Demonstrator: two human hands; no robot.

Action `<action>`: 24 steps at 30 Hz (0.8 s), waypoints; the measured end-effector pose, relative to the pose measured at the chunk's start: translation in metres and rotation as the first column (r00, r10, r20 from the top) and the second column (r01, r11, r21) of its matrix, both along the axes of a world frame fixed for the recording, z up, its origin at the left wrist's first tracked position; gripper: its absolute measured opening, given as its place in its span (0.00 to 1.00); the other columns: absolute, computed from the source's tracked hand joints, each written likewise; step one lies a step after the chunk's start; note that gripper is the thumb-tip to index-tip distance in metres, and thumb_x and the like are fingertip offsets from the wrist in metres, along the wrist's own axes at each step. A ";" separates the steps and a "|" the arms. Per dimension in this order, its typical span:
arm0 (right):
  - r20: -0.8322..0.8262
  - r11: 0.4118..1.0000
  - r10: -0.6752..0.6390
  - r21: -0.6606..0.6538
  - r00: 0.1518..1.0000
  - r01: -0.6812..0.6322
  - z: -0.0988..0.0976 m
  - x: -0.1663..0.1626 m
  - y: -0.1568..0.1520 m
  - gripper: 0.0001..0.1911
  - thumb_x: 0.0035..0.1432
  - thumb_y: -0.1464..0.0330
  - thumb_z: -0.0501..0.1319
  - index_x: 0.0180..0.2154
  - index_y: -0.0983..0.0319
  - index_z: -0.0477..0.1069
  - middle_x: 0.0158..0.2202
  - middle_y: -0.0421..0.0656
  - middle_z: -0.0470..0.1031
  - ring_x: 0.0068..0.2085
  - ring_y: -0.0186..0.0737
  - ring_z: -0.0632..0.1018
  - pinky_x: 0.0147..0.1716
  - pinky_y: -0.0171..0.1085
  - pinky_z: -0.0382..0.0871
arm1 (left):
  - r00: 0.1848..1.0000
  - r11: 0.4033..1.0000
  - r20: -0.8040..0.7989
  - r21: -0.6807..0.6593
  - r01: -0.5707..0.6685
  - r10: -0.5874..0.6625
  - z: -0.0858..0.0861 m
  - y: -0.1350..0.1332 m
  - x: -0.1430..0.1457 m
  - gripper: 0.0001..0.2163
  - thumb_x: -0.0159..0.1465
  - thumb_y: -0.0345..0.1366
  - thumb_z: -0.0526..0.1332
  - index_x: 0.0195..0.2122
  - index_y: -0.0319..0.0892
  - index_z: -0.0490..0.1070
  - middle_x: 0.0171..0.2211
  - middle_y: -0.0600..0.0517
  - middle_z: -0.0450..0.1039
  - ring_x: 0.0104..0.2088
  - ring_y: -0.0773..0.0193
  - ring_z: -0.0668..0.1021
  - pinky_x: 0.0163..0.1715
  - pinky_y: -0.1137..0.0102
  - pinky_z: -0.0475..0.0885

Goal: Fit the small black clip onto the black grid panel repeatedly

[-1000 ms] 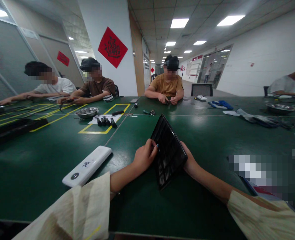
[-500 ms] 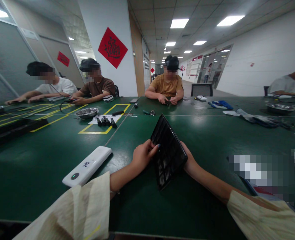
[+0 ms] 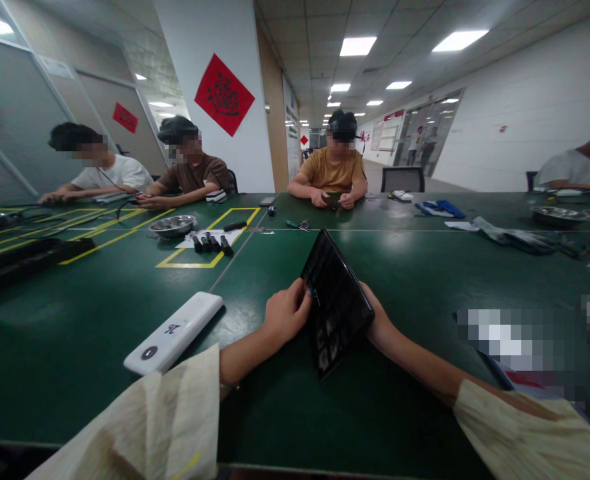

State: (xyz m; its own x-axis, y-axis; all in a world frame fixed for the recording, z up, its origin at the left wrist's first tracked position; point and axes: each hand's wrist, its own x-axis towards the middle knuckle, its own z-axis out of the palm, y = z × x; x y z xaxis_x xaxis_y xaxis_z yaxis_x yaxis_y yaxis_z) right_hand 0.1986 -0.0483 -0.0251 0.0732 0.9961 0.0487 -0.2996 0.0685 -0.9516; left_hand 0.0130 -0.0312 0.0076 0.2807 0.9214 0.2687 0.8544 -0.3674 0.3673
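Observation:
A black tablet (image 3: 335,303) stands tilted on its lower edge on the green table (image 3: 399,267), just in front of me. My right hand (image 3: 381,327) holds it from behind at its right edge, fingers mostly hidden by the tablet. My left hand (image 3: 287,312) rests at the tablet's left edge with its fingers curled and a fingertip touching the dark screen. Cream sleeves cover both my forearms.
A white power bank (image 3: 173,332) lies to my left. Farther off are a metal bowl (image 3: 173,225), small black parts (image 3: 213,243) inside a yellow taped rectangle, and scissors (image 3: 299,225). Several other people sit around the table. A blurred patch (image 3: 505,337) lies to my right.
My left fingers have curled in slightly against the tablet's screen edge. The tablet and my right hand have stayed where they were.

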 end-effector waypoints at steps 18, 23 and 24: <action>0.031 1.000 0.002 -0.019 1.000 -0.001 -0.005 0.003 0.004 0.19 0.48 0.60 0.59 0.44 0.56 0.63 0.32 0.40 0.73 0.32 0.42 0.75 0.23 0.37 0.67 | 0.991 0.998 -0.126 -0.041 0.045 -0.050 0.003 0.001 0.002 0.19 0.67 0.42 0.39 0.33 0.43 0.66 0.26 0.50 0.71 0.29 0.62 0.74 0.26 0.72 0.58; 0.019 0.997 0.052 -0.052 0.998 -0.051 -0.005 0.004 0.006 0.19 0.51 0.60 0.57 0.44 0.57 0.60 0.30 0.39 0.72 0.25 0.36 0.74 0.19 0.33 0.64 | 0.995 0.998 -0.095 -0.060 0.037 -0.042 0.001 0.003 0.002 0.19 0.67 0.42 0.38 0.33 0.43 0.66 0.26 0.50 0.71 0.28 0.61 0.74 0.26 0.72 0.59; 0.022 0.996 0.065 -0.055 0.998 -0.064 -0.005 0.004 0.006 0.19 0.51 0.60 0.57 0.44 0.57 0.59 0.29 0.38 0.71 0.23 0.35 0.73 0.17 0.32 0.62 | 0.995 0.997 -0.088 -0.063 0.034 -0.040 0.001 0.003 0.002 0.18 0.67 0.42 0.39 0.34 0.43 0.65 0.27 0.50 0.71 0.29 0.61 0.74 0.26 0.72 0.59</action>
